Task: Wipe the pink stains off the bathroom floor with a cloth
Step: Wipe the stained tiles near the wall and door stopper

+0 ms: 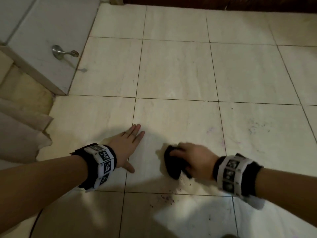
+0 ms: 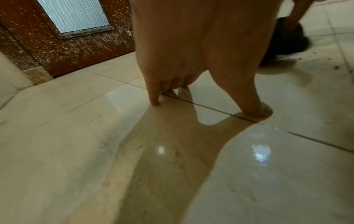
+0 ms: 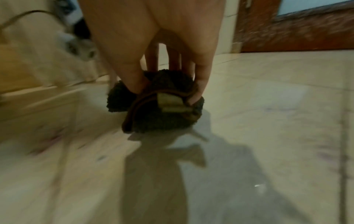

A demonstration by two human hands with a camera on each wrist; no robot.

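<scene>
Down on the tiled floor, your right hand has its fingers curled over a bunched dark cloth, pressing it onto the tile at about 6 o'clock of the head view. Right wrist view: thumb and fingers pinch the nubby cloth from both sides; a pale label sticks out of its folded hem. Blur in that view.

Your left hand lies flat on the floor at 7 o'clock, fingers straight and together, thumb spread, holding nothing. Left wrist view: fingertips and thumb touch the glossy tile beside a grout line.

Faint pink stains sit on the tile at 1 o'clock from the cloth, near the grout line, not touching it. More faint purplish marks and dark specks lie further out at 3 o'clock. A wet patch with dark crumbs spreads just below the cloth, toward 6 o'clock.

Both wrists carry black bands with white marker blocks.

At 10 o'clock: a metal door stop on a pale door panel. At 12 o'clock, a dark brown wooden door along the top edge; the left wrist view shows it speckled, with a frosted glass pane.
</scene>
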